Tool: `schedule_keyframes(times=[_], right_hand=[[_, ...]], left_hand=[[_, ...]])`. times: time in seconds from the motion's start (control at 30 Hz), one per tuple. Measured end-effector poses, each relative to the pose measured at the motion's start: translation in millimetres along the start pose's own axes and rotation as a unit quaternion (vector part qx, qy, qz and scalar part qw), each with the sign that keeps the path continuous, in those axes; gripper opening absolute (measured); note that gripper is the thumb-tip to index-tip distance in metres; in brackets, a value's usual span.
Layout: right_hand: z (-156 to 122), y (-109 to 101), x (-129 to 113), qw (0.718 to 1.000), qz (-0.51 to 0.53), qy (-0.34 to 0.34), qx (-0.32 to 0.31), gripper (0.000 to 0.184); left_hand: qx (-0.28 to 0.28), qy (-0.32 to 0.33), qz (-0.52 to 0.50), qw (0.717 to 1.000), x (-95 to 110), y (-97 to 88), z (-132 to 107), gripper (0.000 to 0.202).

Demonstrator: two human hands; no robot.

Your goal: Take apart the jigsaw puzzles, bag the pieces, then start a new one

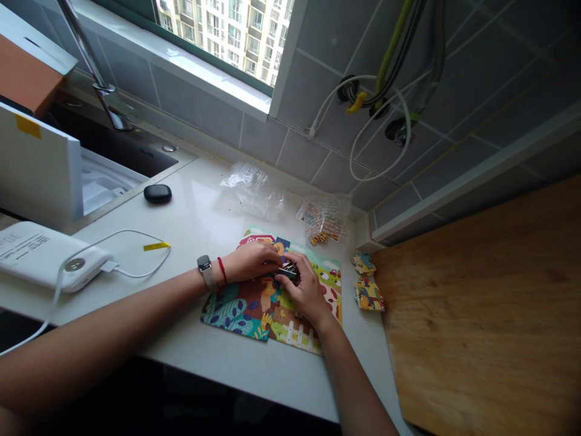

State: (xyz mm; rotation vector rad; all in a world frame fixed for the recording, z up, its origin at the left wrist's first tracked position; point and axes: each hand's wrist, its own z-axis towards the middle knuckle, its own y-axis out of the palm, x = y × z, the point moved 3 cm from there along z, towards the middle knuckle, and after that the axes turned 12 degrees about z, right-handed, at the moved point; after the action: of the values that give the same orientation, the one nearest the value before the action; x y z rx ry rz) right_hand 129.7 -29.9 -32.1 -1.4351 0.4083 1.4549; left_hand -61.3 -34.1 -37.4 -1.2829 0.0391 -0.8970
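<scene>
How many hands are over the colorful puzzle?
2. The left hand reaches in over the puzzle from one side; the right hand, from the other, holds small pieces. Neither is fully hidden.

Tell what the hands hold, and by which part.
The right hand grips a small stack of flat, dark and pale pieces by its edges; whether the left hand touches it is unclear.

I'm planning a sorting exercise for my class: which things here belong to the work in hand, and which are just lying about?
Likely in use: the picture puzzle, the small stack held in the right hand, the piles of pieces, the bag of pieces.

Apparently lying about: the power bank, the black case, the tap.
</scene>
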Motion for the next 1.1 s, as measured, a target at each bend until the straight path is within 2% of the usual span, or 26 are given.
schedule_keyframes(times=[0.17,0.33,0.67,0.9,1.1], right_hand=[[-0.3,-11.0,7.8,0.999,0.026,0.028,0.037,0.055],[-0.9,-8.6,7.5,0.997,0.061,0.01,0.045,0.057],[-4.2,-3.0,2.5,0.999,0.036,-0.016,-0.022,0.061],[-5.1,8.0,-6.0,0.999,0.033,-0.034,-0.019,0.037],[0.1,7.7,0.4,0.999,-0.027,-0.031,-0.003,0.013]], left_hand=[[-0.012,0.002,-0.01,1.0,2.9,-9.4,-0.3,0.018],[-0.024,0.023,-0.029,0.999,5.3,-12.9,-0.5,0.02],[-0.009,0.008,-0.031,0.999,-2.6,0.8,-0.6,0.021],[0.009,0.023,-0.016,1.0,7.9,8.6,-0.2,0.024],[-0.027,0.039,-0.024,0.999,6.8,3.7,0.2,0.018]])
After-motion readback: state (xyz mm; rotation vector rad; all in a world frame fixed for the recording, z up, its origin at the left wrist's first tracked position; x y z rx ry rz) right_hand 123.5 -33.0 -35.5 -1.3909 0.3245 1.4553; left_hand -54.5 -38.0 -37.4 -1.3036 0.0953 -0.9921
